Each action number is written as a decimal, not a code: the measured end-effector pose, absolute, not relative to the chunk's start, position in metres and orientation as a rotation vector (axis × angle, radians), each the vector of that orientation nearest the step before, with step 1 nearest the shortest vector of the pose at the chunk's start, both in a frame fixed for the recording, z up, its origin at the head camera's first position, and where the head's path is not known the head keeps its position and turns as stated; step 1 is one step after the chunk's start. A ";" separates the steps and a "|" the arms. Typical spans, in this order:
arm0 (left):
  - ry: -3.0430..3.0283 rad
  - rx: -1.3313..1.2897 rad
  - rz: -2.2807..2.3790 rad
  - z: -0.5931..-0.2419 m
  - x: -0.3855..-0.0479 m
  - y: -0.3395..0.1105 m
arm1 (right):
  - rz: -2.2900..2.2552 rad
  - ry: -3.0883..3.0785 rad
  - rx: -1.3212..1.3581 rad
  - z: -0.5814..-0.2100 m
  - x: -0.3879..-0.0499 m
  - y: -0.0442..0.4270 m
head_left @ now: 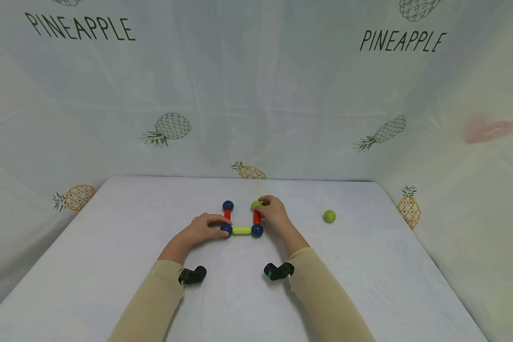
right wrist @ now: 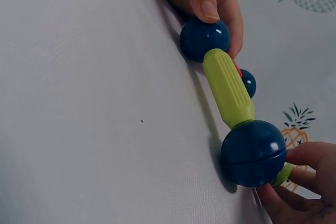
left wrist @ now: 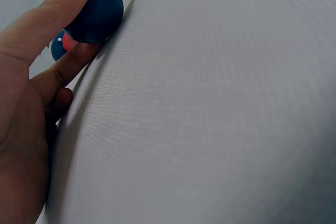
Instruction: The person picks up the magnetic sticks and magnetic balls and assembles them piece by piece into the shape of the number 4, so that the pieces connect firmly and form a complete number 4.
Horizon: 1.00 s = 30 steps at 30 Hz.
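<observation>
A U-shaped assembly lies on the white table (head_left: 222, 294). Its near side is a yellow-green rod (head_left: 242, 231) between two dark blue balls, the left one (left wrist: 97, 17) and the right one (right wrist: 253, 153). From each a red rod runs away from the person: the left to another blue ball (head_left: 228, 205), the right rod (head_left: 257, 217) to a green ball (head_left: 255, 204). My left hand (head_left: 203, 229) pinches the near left blue ball between thumb and fingers. With its fingers around the green ball and the red rod's far end, my right hand (head_left: 274, 212) grips the right arm.
A loose green ball (head_left: 329, 216) sits on the table to the right of the right hand. Behind the table's far edge hangs a pale curtain (head_left: 256, 95) printed with pineapples. Black wrist devices (head_left: 192, 275) show at both sleeves.
</observation>
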<state>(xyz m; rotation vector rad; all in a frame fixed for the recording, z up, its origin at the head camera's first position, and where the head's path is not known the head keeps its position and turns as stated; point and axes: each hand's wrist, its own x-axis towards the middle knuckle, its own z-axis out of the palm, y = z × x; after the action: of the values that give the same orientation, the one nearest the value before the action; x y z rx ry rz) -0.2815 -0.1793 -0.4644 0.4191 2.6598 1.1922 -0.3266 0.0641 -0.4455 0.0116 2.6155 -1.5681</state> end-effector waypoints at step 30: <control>2.663 0.293 1.163 -0.460 -0.279 -0.176 | -1.467 2.726 -0.069 -0.433 -0.297 0.097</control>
<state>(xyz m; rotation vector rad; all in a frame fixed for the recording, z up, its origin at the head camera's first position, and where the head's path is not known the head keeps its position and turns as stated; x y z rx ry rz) -0.2785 -0.1759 -0.4599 0.2927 2.6633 1.1634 -0.2965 0.0974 -0.4326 -0.0694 2.7260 -1.4672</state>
